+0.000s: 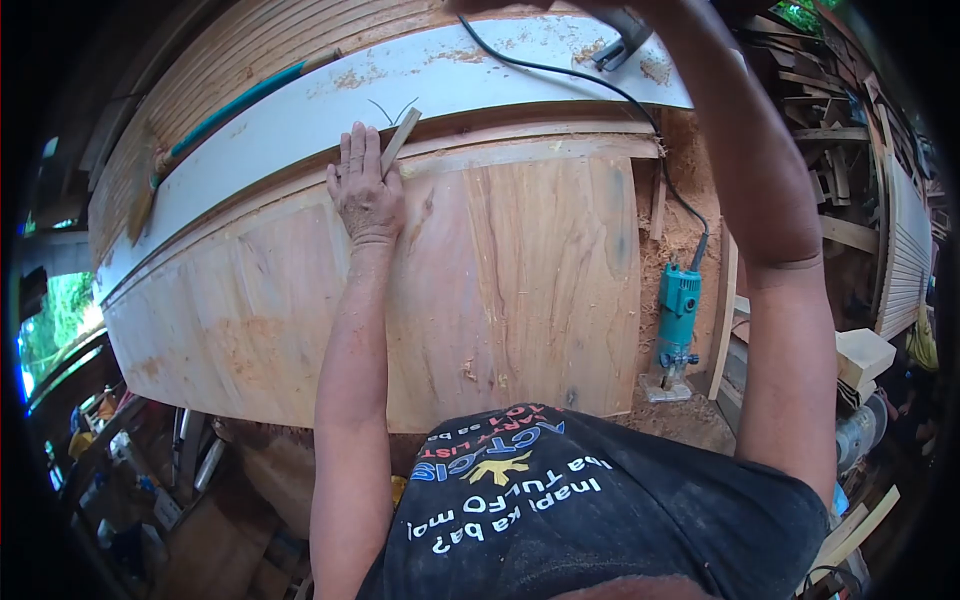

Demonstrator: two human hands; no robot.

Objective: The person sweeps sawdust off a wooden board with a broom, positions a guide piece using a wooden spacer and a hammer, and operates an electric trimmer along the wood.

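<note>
My left hand (366, 190) lies flat with its fingers stretched over the far edge of a wide plywood panel (540, 260). A short wood strip (402, 138) sticks up beside its index finger, close to the thumb; whether the thumb presses on it is hard to see. My right forearm (740, 140) reaches up past the top edge of the view. Only a dark sliver there may be my right hand, and its fingers are hidden. Near that forearm a grey-black tool part (622, 45) rests on a white board (440, 80).
A teal trim router (679, 310) stands right of the panel, its black cord (570, 72) crossing the white board. Left lies a teal-handled broom (235, 108). Sawdust (690, 160) covers the right side. Scrap wood (830, 140) is piled far right; clutter (130, 490) fills the lower left.
</note>
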